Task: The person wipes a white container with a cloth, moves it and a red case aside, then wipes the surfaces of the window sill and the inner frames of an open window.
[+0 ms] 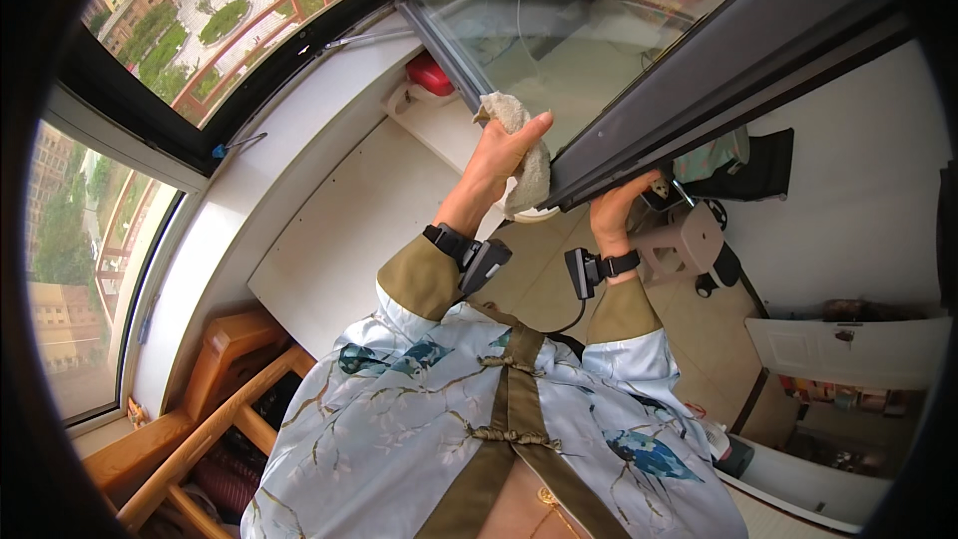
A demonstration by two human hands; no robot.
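Observation:
A window sash point(718, 65) with a dark grey frame swings inward in front of me, its glass pane point(589, 50) tilted across the upper middle. My left hand point(496, 155) is closed on a beige cleaning cloth point(536, 178) at the sash's near lower corner, thumb uppermost. The cloth bunches around the edge there and hangs below the fingers. To the right, my right hand point(614, 215) grips the underside of the sash frame; the frame partly hides its fingers. Both wrists wear black straps with small devices.
A white sill point(269, 155) curves along the windows at left. Below it are a white panel point(329, 220) and a wooden chair point(230, 399). A red object point(429, 73) lies near the sash. At right stand a beige stool point(684, 245) and an open white cabinet point(848, 349).

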